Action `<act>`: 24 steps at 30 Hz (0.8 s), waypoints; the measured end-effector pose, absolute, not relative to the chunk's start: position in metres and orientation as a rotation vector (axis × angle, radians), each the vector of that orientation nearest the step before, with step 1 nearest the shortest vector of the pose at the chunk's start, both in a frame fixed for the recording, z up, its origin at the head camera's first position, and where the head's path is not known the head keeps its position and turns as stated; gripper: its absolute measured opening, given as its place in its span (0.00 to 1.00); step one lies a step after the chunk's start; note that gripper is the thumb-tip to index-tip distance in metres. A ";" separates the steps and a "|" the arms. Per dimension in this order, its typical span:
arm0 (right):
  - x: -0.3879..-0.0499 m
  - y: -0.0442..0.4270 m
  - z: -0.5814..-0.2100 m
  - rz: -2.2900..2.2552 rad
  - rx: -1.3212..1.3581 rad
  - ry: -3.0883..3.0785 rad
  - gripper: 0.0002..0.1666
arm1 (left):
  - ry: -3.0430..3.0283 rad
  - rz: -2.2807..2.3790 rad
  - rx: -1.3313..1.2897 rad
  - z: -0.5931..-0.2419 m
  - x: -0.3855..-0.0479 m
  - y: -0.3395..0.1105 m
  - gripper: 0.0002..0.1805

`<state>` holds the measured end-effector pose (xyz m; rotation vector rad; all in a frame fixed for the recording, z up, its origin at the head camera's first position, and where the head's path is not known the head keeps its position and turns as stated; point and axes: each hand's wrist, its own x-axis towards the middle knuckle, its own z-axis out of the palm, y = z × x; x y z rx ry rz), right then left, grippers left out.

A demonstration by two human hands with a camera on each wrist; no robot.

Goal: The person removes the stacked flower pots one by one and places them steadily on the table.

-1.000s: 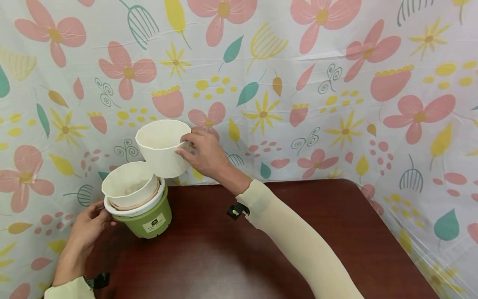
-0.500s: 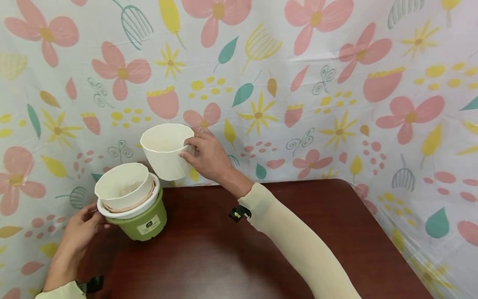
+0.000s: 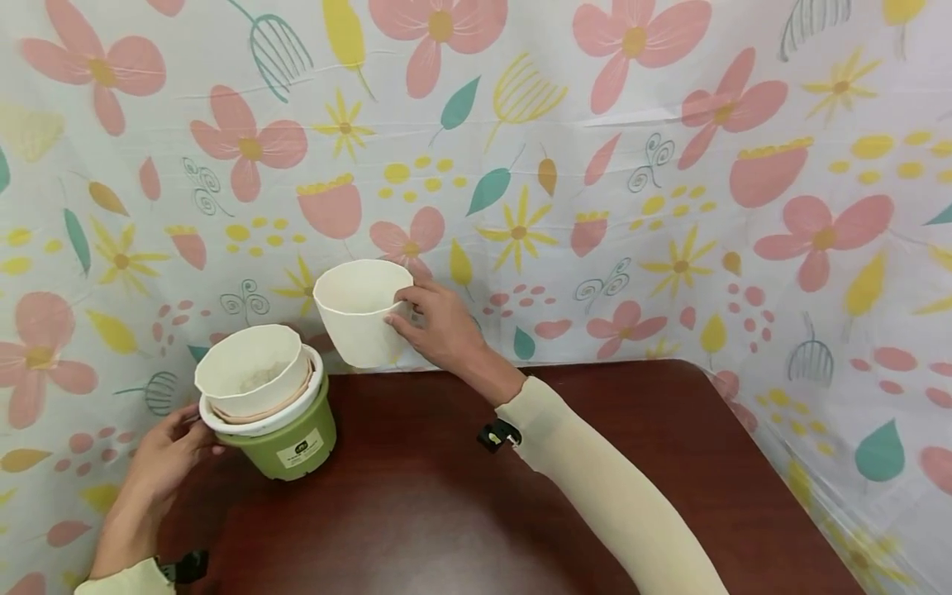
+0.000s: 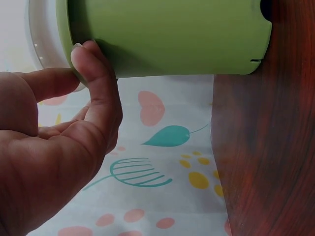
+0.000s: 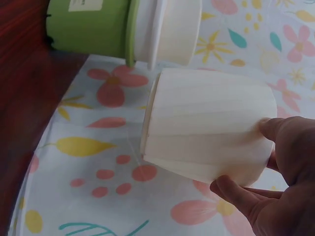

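Note:
My right hand (image 3: pixel 446 329) pinches the rim of a white faceted pot (image 3: pixel 363 330), held in the air to the right of a nested stack. In the right wrist view, thumb and fingers grip the rim end of that white pot (image 5: pixel 211 123). The stack has a green pot (image 3: pixel 293 446) with a label outside, then a white-rimmed pot (image 3: pixel 316 388), a peach one, and another white faceted pot (image 3: pixel 245 372) on top, with pale material inside. At the stack's left, my left hand (image 3: pixel 159 463) grips the rim; the left wrist view shows its fingers against the green pot (image 4: pixel 172 39).
The stack stands at the back left of a dark red-brown table (image 3: pixel 476 496). A white cloth with a floral print (image 3: pixel 550 182) hangs behind the table and along its sides.
The held white pot has moved right, away from the stack, and slightly down with my right hand. My left hand keeps its grip on the stack's rim.

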<state>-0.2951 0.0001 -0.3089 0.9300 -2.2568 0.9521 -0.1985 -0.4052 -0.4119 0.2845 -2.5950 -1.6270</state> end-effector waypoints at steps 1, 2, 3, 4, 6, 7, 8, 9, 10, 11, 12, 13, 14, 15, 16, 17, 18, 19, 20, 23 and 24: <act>-0.296 0.002 -0.311 0.957 0.931 -2.257 0.12 | -2.590 -1.636 0.269 -0.413 -0.199 -0.405 0.41; -0.297 0.004 -0.313 0.961 0.926 -2.261 0.12 | -2.587 -1.641 0.250 -0.414 -0.199 -0.406 0.40; -0.297 0.005 -0.315 0.957 0.925 -2.261 0.11 | -2.580 -1.652 0.229 -0.414 -0.198 -0.406 0.40; -0.298 0.007 -0.317 0.958 0.929 -2.258 0.11 | -2.572 -1.664 0.214 -0.415 -0.198 -0.406 0.40; -0.300 0.010 -0.321 0.952 0.934 -2.258 0.11 | -2.547 -1.694 0.186 -0.417 -0.198 -0.408 0.39; -0.300 0.011 -0.323 0.947 0.934 -2.258 0.11 | -2.541 -1.700 0.178 -0.417 -0.198 -0.408 0.40; -0.301 0.013 -0.324 0.943 0.931 -2.259 0.12 | -2.536 -1.705 0.171 -0.417 -0.197 -0.408 0.40; -0.301 0.014 -0.326 0.936 0.930 -2.259 0.12 | -2.532 -1.709 0.172 -0.417 -0.197 -0.408 0.40; -0.302 0.015 -0.327 0.935 0.929 -2.261 0.12 | -2.532 -1.707 0.173 -0.417 -0.197 -0.408 0.41; -0.303 0.017 -0.329 0.934 0.925 -2.264 0.12 | -2.531 -1.706 0.174 -0.417 -0.197 -0.408 0.41; -0.303 0.018 -0.331 0.931 0.918 -2.268 0.12 | -2.540 -1.693 0.173 -0.417 -0.197 -0.408 0.41; -0.304 0.019 -0.333 0.933 0.913 -2.274 0.12 | -2.542 -1.688 0.174 -0.416 -0.197 -0.408 0.41; -0.304 0.021 -0.334 0.937 0.909 -2.276 0.12 | -2.542 -1.689 0.175 -0.416 -0.197 -0.408 0.41; -0.304 0.022 -0.336 0.937 0.905 -2.279 0.12 | -2.543 -1.685 0.177 -0.416 -0.197 -0.409 0.41; -0.305 0.023 -0.337 0.942 0.901 -2.283 0.13 | -2.543 -1.683 0.177 -0.416 -0.196 -0.409 0.40; -0.305 0.024 -0.338 0.945 0.897 -2.288 0.13 | -2.545 -1.679 0.178 -0.417 -0.196 -0.409 0.40; -0.304 0.025 -0.339 0.947 0.894 -2.291 0.13 | -2.547 -1.675 0.180 -0.417 -0.196 -0.410 0.40; -0.304 0.026 -0.341 0.949 0.891 -2.293 0.13 | -2.552 -1.669 0.183 -0.417 -0.196 -0.410 0.40; -0.304 0.028 -0.342 0.946 0.891 -2.293 0.13 | -2.556 -1.662 0.187 -0.417 -0.196 -0.410 0.40; -0.305 0.032 -0.347 0.938 0.892 -2.291 0.12 | -2.570 -1.648 0.199 -0.416 -0.195 -0.409 0.40; -0.305 0.033 -0.348 0.930 0.894 -2.287 0.12 | -2.574 -1.644 0.201 -0.415 -0.195 -0.409 0.40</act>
